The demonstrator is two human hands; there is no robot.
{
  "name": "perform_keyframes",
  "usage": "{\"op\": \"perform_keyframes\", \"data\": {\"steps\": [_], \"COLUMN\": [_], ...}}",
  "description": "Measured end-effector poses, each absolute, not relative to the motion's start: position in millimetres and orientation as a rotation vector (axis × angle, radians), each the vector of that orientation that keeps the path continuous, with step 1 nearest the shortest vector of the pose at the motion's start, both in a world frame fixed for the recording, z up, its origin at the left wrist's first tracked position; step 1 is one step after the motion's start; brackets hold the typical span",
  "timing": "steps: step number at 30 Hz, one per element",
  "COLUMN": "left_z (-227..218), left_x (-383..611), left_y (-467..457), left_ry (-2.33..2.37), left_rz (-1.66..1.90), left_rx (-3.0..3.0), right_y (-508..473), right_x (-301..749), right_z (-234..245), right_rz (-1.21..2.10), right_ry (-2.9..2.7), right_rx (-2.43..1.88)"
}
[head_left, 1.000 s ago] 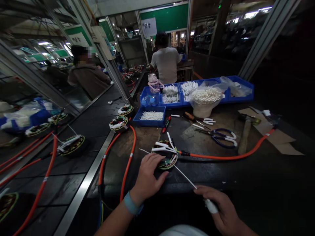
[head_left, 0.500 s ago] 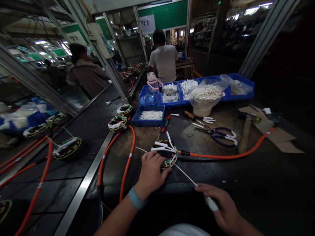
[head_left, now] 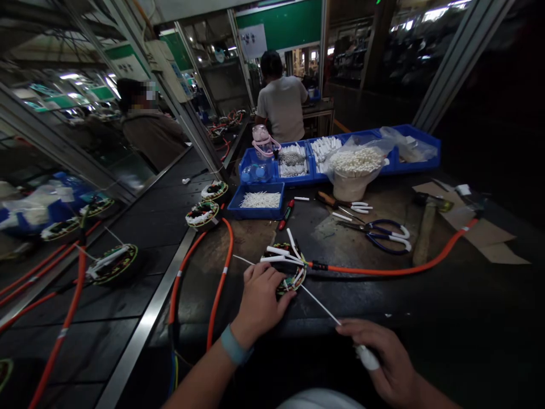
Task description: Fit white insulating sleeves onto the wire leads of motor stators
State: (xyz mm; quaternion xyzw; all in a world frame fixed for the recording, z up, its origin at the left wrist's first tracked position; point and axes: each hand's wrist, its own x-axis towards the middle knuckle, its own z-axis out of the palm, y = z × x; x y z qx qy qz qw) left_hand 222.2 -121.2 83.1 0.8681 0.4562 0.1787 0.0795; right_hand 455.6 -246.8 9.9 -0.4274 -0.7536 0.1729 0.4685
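Note:
A round motor stator (head_left: 292, 267) with green and red windings and several white sleeved leads lies on the dark workbench (head_left: 366, 289). My left hand (head_left: 259, 301) rests on its near left side, fingers spread over it. An orange cable (head_left: 395, 270) runs from the stator to the right. My right hand (head_left: 383, 358) is at the bench's near edge, pinching a thin white tie (head_left: 321, 307) that stretches taut up to the stator; one finger wears white tape.
Blue bins (head_left: 340, 153) with white sleeves and a bag of white parts (head_left: 355, 165) stand at the back. Scissors (head_left: 383, 233), a hammer (head_left: 426, 227) and a red screwdriver (head_left: 286, 215) lie on the bench. More stators (head_left: 202, 213) ride the conveyor (head_left: 128, 284) at left. Two people work beyond.
The stators and orange cables on the conveyor have drifted toward me. My left hand shifted slightly on the stator; my right hand keeps the white tie taut.

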Motion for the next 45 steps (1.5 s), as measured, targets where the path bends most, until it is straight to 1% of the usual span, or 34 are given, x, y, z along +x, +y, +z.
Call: {"op": "perform_keyframes", "data": {"steps": [7,13,15,18,20,22,24,28,31,33,36,39,41,45], "left_z": [80,85,85,78,71,67,68,82,89,89,88,86,84,83], "left_x": [222,226,230,235,237,237,236,232,232,232,232,233,235,239], "left_y": [-121,-123,-125,-126,-125,-121,-117,-105,-101,-101,-104,-109,-112,-117], "left_ry": [1.388,1.412,1.445,1.449,1.322,1.136,1.018,1.017,0.964,0.827,0.684,0.777,0.856,0.911], "left_rz": [0.572,0.517,0.546,0.746,0.889,0.956,0.974,0.897,0.818,0.788,0.754,0.729,0.757,0.811], "left_rx": [2.562,2.564,2.54,2.479,2.46,2.493,2.584,2.826,2.939,2.979,2.898,2.636,2.499,2.517], "right_y": [-245,-222,-201,-166,-151,-144,-145,-151,-150,-147,-146,-150,-153,-156], "right_x": [459,443,430,410,401,397,396,398,397,396,395,396,399,407], "right_z": [15,11,14,21,23,24,23,24,25,24,25,32,39,45], "right_rz": [0.384,0.513,0.621,0.899,1.019,1.075,1.15,1.27,1.288,1.275,1.25,1.261,1.235,1.029], "right_ry": [-1.876,-1.845,-1.798,-1.54,-1.395,-1.319,-1.242,-1.135,-1.114,-1.115,-1.122,-1.143,-1.264,-1.664], "right_rx": [-1.007,-0.952,-0.937,-0.995,-1.033,-1.043,-1.038,-1.016,-1.021,-1.041,-1.07,-1.049,-1.063,-1.254]}}
